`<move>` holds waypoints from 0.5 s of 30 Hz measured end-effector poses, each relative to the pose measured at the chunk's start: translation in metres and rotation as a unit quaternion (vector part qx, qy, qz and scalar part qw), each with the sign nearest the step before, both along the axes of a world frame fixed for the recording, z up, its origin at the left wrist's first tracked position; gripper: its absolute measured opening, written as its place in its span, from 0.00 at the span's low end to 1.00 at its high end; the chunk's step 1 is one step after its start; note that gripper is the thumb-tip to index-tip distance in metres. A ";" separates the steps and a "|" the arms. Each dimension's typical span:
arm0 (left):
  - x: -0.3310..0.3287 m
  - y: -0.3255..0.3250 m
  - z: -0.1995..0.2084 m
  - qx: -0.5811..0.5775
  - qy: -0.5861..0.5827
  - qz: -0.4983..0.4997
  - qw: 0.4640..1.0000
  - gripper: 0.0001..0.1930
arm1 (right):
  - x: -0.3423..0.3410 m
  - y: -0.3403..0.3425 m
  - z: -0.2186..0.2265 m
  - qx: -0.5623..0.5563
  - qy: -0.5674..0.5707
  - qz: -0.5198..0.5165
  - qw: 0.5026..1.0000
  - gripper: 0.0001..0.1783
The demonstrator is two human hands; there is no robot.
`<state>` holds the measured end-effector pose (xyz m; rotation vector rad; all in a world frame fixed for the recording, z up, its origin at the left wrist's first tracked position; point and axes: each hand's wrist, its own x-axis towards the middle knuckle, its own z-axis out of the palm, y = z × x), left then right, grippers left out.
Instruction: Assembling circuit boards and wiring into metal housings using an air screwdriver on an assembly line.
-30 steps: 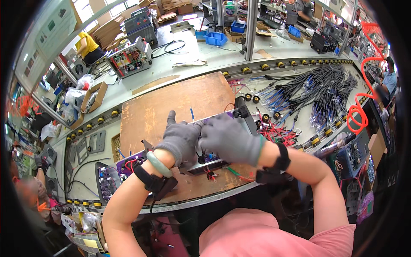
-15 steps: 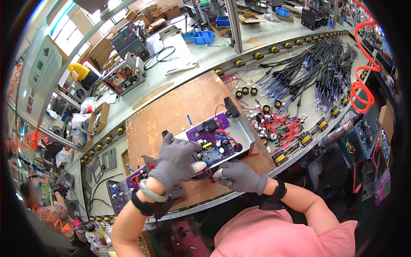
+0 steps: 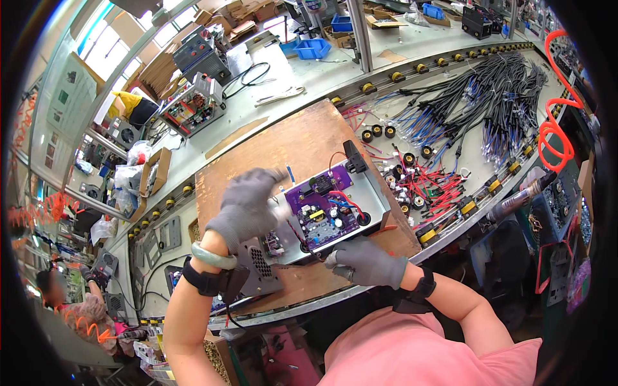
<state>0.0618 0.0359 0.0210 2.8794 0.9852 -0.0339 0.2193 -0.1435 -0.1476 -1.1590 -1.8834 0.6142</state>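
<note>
The open metal casing [image 3: 378, 225] lay at a slant on the wooden board [image 3: 270, 151], near the person's side of the tabletop [image 3: 188, 209], with a purple circuit board [image 3: 301, 201] set inside it. The left hand [image 3: 248, 202], gloved in grey, hung over the casing's left end, above a perforated panel [image 3: 261, 265]; its fingers were smeared by motion, so whether they gripped anything could not be told. The right hand [image 3: 370, 262] was at the casing's near edge, its fingers curled inward beside a thin dark wire [image 3: 315, 255], though whether they pinched it was hidden. The casing looked like thin sheet metal: stiff, of modest weight, and probably a little slick against a smooth glove. Its plain outer walls seemed the safest place to take hold, one hand at each end, since the upper edges might be sharp. The circuit board, crowded with small upright parts, seemed fragile and poorly suited to pressing or lifting by. The red and blue leads [image 3: 346, 199] arching over it looked soft and easily snagged, and the black corner piece [image 3: 354, 157] at the far end seemed a doubtful handle, its fastening being out of sight.
</note>
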 end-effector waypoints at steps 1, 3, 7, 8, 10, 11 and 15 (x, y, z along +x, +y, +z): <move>-0.001 0.001 -0.005 -0.002 0.093 -0.061 0.994 0.31 | 0.002 -0.001 0.003 -0.003 -0.004 -0.003 1.000 0.10; 0.003 -0.012 -0.020 0.052 0.166 -0.039 0.984 0.35 | 0.002 -0.002 0.005 -0.004 -0.006 -0.002 1.000 0.10; 0.027 -0.029 -0.027 0.172 0.256 -0.044 0.950 0.31 | 0.000 -0.004 0.007 0.008 -0.016 -0.013 1.000 0.10; 0.028 -0.031 -0.024 0.170 0.256 -0.044 0.951 0.31 | 0.000 -0.005 0.009 0.014 -0.021 -0.022 0.999 0.10; 0.031 -0.032 -0.016 0.146 0.283 -0.034 0.947 0.23 | 0.002 -0.008 0.011 0.027 -0.009 -0.033 0.999 0.10; 0.031 -0.032 -0.016 0.146 0.283 -0.034 0.947 0.23 | 0.003 -0.010 0.012 0.039 0.005 -0.043 0.998 0.10; 0.012 -0.018 -0.017 0.054 0.221 -0.083 0.970 0.13 | -0.005 -0.014 0.028 0.057 -0.019 -0.074 0.996 0.11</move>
